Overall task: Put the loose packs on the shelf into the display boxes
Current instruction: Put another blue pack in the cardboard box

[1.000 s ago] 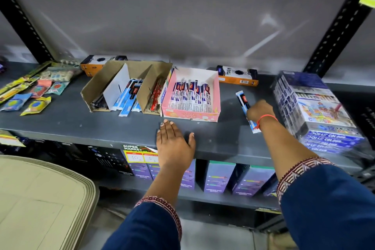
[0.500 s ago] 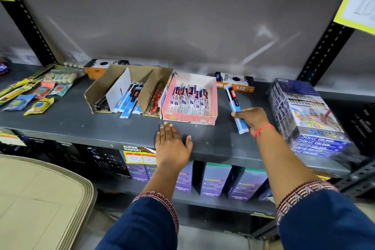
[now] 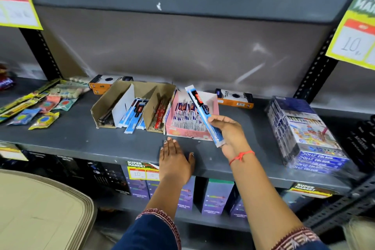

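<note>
My right hand (image 3: 229, 132) grips a long blue-and-white pen pack (image 3: 203, 111) by its lower end and holds it tilted in the air over the right side of the pink display box (image 3: 188, 134), which is full of similar packs. My left hand (image 3: 175, 160) lies flat, fingers spread, on the grey shelf (image 3: 81, 140) in front of that box. Left of the pink box stands a brown cardboard display box (image 3: 125, 95) with dividers. It holds blue packs (image 3: 132, 118) and red packs (image 3: 159, 116), and some blue ones stick out over its front edge.
Loose colourful sachets (image 3: 43, 105) lie at the shelf's left. Orange-and-black boxes (image 3: 235, 98) sit along the back. A wrapped stack of colour-pencil boxes (image 3: 304, 134) stands at the right. Price tags hang overhead; purple cartons (image 3: 217, 195) fill the shelf below.
My right hand picked the blue pack up off the shelf right of the pink box and carried it left and up over the box. The left hand stayed flat.
</note>
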Available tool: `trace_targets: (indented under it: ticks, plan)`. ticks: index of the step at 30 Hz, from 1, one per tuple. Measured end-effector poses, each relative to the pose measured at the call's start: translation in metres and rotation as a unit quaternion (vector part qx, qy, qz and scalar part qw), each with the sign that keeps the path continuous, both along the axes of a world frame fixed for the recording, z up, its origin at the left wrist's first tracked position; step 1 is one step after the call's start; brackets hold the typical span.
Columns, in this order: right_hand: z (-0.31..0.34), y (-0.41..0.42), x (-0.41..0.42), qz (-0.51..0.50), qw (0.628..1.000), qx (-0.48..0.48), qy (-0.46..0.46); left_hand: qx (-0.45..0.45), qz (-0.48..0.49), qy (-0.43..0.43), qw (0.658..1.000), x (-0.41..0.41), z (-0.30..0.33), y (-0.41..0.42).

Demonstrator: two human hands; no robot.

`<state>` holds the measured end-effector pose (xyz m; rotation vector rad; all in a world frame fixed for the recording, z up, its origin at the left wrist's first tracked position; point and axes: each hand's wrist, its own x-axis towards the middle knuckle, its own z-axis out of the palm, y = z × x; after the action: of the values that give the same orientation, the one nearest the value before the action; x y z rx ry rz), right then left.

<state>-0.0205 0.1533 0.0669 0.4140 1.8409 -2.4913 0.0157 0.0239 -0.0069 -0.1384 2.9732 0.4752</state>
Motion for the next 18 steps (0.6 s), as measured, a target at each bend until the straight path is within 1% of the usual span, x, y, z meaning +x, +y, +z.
trace_targets:
  ticks: [8, 15, 18]
  plan:
    - [-0.005, -0.046, 0.001, -0.014, 0.998, -0.060, -0.011, 0.025, 0.000, 0.001, 1.000, 0.002, 0.001, -0.001]
    - [0.001, -0.067, 0.001, -0.008, 0.998, -0.059, -0.025, 0.034, -0.015, -0.007, 0.999, -0.002, 0.001, -0.005]
    - [0.003, -0.076, 0.000, 0.013, 0.997, -0.057, -0.040, 0.047, -0.025, 0.008, 0.999, -0.002, 0.004, -0.014]
